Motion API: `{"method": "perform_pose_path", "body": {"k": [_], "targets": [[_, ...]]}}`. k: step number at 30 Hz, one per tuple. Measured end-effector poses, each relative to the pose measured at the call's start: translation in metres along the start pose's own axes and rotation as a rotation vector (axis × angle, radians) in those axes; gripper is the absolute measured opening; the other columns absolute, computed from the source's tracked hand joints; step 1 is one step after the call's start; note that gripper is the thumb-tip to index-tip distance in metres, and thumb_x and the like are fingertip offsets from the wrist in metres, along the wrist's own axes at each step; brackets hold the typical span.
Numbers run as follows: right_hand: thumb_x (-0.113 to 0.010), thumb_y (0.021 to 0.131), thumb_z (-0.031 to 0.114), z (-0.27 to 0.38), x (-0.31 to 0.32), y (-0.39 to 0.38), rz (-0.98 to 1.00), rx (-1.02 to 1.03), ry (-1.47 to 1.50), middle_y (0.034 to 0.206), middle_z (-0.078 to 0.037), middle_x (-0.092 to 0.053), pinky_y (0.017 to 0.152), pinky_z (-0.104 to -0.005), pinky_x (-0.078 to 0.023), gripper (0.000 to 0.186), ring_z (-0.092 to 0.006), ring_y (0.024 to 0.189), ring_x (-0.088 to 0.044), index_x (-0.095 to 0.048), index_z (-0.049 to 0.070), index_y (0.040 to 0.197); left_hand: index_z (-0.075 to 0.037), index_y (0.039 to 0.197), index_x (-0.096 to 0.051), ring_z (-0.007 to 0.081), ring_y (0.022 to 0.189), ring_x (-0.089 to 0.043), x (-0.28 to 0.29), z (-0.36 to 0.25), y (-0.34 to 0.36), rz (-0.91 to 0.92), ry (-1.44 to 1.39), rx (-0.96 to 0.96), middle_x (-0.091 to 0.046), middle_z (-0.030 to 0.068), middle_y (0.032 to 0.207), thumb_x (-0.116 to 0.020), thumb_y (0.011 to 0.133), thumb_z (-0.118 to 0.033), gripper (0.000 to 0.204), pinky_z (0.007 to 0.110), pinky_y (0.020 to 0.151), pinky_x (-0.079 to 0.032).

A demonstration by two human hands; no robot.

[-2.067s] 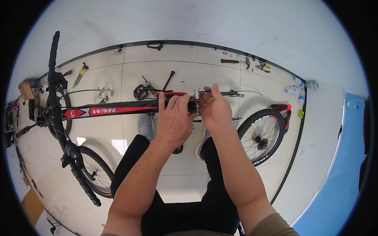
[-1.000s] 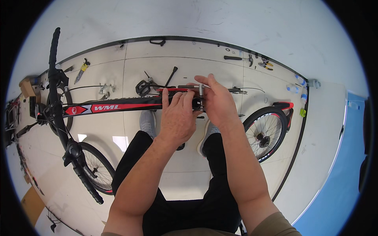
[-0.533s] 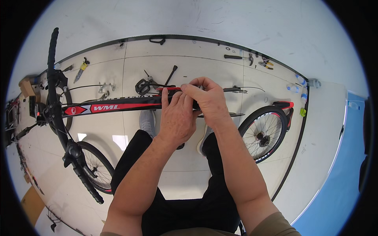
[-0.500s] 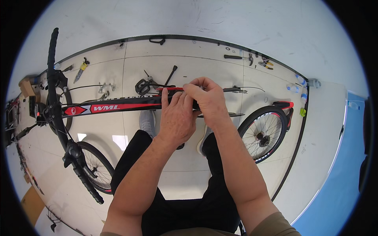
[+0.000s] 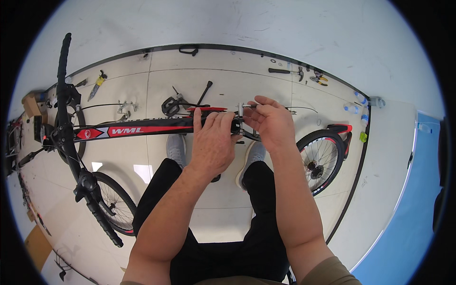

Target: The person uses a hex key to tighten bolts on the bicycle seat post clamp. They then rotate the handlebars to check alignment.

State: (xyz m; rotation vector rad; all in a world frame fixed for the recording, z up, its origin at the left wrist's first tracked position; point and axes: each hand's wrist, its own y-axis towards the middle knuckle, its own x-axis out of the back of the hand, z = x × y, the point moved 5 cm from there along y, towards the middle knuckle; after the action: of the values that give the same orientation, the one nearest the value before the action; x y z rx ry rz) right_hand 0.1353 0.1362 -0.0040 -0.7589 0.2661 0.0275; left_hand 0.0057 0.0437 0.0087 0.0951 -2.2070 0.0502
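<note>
A black, red and white bicycle frame (image 5: pixel 164 128) lies across in front of me, its handlebar end on the left. My left hand (image 5: pixel 212 141) is wrapped over the frame's right end, fingers across its top. Just beyond that end, my right hand (image 5: pixel 268 122) pinches a small silver metal part (image 5: pixel 241 113) with a crosswise bar between thumb and fingers. The silver part stands against the frame's open end; whether it is fixed there I cannot tell. Its far side is partly hidden by my fingers.
Drop handlebars (image 5: pixel 66 118) and a front wheel (image 5: pixel 115 203) are at the left, a rear wheel (image 5: pixel 317 164) at the right. On the tiled floor beyond lie a pedal (image 5: pixel 172 106), a hammer (image 5: pixel 285 71), pliers (image 5: pixel 319 78) and plastic bottles (image 5: pixel 351 109).
My right hand has shifted right, away from my left hand, and the silver part now shows between them. The rear wheel appears slightly turned and shifted right. My left hand stays on the frame.
</note>
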Motion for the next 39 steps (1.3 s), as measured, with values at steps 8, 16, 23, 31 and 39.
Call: {"method": "perform_pose_path", "body": {"k": [8,16,23,31,39], "targets": [[-0.056,0.090,0.001,-0.015,-0.010,0.007,-0.055,0.068,-0.392,0.092,-0.009,-0.068,0.072,-0.0291,-0.056,0.030,-0.0155,0.080,-0.065,-0.062,-0.006,0.119,-0.004,0.132,-0.049,0.0278,0.125,-0.053,0.000,0.001,0.000,0.007,0.012,0.010,-0.061,0.0096,0.124,-0.072,0.089,-0.021,0.052,0.061,0.120,-0.018],[-0.050,0.099,0.017,-0.015,-0.032,-0.003,0.234,-0.050,0.024,0.102,-0.012,-0.068,0.085,-0.0312,-0.051,0.038,-0.0173,0.092,-0.064,-0.055,-0.005,0.130,-0.003,0.135,-0.048,0.0279,0.125,-0.053,0.002,0.001,0.000,0.042,-0.009,0.028,-0.061,0.0107,0.125,-0.072,0.088,-0.020,0.055,0.062,0.119,-0.019],[-0.056,0.099,0.024,-0.013,-0.028,0.000,0.227,-0.035,0.018,0.106,-0.012,-0.068,0.085,-0.0314,-0.050,0.038,-0.0180,0.095,-0.064,-0.060,-0.004,0.124,-0.003,0.132,-0.049,0.0278,0.124,-0.054,0.001,-0.002,0.001,0.010,-0.002,-0.002,-0.061,0.0106,0.125,-0.072,0.088,-0.020,0.052,0.062,0.118,-0.020],[-0.067,0.092,0.022,0.008,0.001,-0.010,0.131,-0.081,-0.572,0.091,-0.007,-0.071,0.079,-0.0305,-0.056,0.026,-0.0160,0.083,-0.068,-0.069,0.000,0.105,-0.004,0.132,-0.049,0.0288,0.124,-0.053,0.002,0.000,0.000,0.002,-0.031,0.001,-0.062,0.0100,0.122,-0.072,0.088,-0.017,0.051,0.061,0.119,-0.020],[-0.071,0.089,0.018,0.006,0.001,-0.010,0.187,-0.098,-0.618,0.086,-0.006,-0.072,0.076,-0.0274,-0.057,0.020,-0.0144,0.078,-0.069,-0.071,0.001,0.098,-0.007,0.130,-0.049,0.0283,0.123,-0.054,0.000,-0.001,0.000,-0.039,-0.057,0.004,-0.062,0.0087,0.121,-0.073,0.087,-0.014,0.050,0.062,0.118,-0.019]]}}
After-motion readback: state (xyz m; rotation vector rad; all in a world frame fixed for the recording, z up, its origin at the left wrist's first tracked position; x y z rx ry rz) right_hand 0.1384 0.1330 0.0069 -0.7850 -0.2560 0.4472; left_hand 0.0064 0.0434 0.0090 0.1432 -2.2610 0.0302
